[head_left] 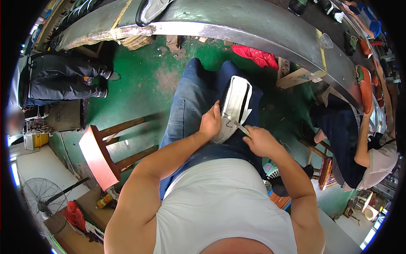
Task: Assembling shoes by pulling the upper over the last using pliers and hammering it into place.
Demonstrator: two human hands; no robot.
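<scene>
A shoe in the making (235,100), with a pale white and grey underside and dark stitching along its edge, lies over my thighs. My left hand (210,122) grips it by its left edge, thumb pointing up along the side. My right hand (261,141) is closed round a slim metal hand tool (240,127), whose exact kind I cannot make out. The tool reaches over the lower half of the shoe, close to a thin dark curved strand. A loose white flap sticks out at the shoe's right side.
A long metal-edged bench (194,28) curves across the far side, with another unfinished shoe (152,12) on it. A wooden stool (99,157) lies at my left, near a standing fan (44,205). At right, a seated co-worker holds an orange shoe (364,88). Red cloth (256,56) lies under the bench.
</scene>
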